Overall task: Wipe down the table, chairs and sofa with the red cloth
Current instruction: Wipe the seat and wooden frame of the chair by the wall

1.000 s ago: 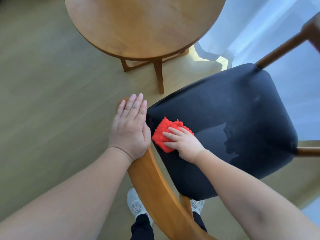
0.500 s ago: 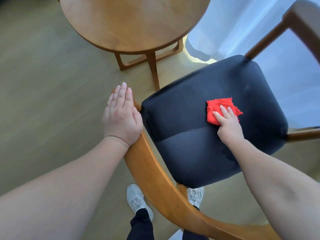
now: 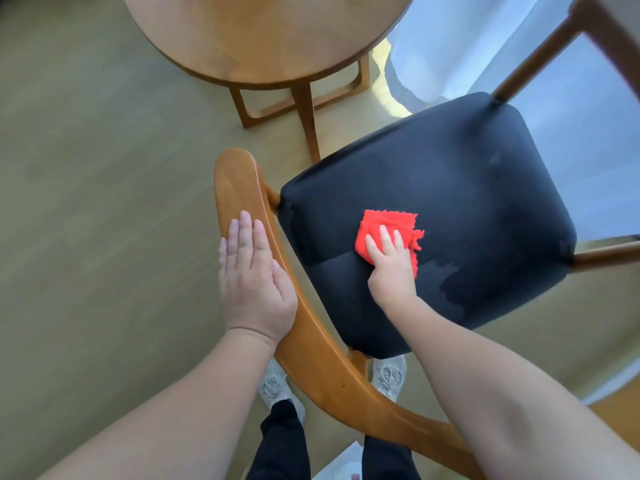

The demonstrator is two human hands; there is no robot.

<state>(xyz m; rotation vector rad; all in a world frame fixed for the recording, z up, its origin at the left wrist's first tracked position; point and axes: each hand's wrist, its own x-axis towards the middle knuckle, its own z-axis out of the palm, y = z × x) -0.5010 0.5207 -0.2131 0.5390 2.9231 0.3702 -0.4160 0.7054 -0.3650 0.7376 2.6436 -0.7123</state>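
On the far left there is only the pale wood floor (image 3: 86, 202), and your left forearm comes up across it from the bottom edge. Your left hand (image 3: 254, 271) lies flat on the curved wooden backrest (image 3: 239, 181) of the chair, palm down, its fingers (image 3: 246, 233) straight and close together, pointing along the rail towards its rounded end and gripping nothing. Above it, at the top of the view, stands the round wooden table (image 3: 263, 36), with its legs showing beneath the edge; it is well apart from both your hands. Below the backrest, your grey shoes (image 3: 275, 386) and dark trousers (image 3: 284, 441) show on the floor. To the right of the rail comes the chair's black seat cushion (image 3: 450, 174), and the red cloth (image 3: 384, 225) lies on its left half, near the middle of that side. Your right hand (image 3: 389, 268) presses the cloth down onto the cushion with its fingers (image 3: 383, 237) laid out straight and slightly spread on top of it. The cloth sits under the fingers and the front of the palm; its frayed edge sticks out beyond your fingertips towards the table, and a folded corner hangs out to the right of your little finger. Whether your thumb is tucked under the cloth you cannot tell from here. Just right of your wrist the cushion carries a darker patch (image 3: 450, 282). Further right, the chair's wooden armrests (image 3: 602, 254) run out past the cushion, with a white curtain (image 3: 450, 46) hanging behind them.
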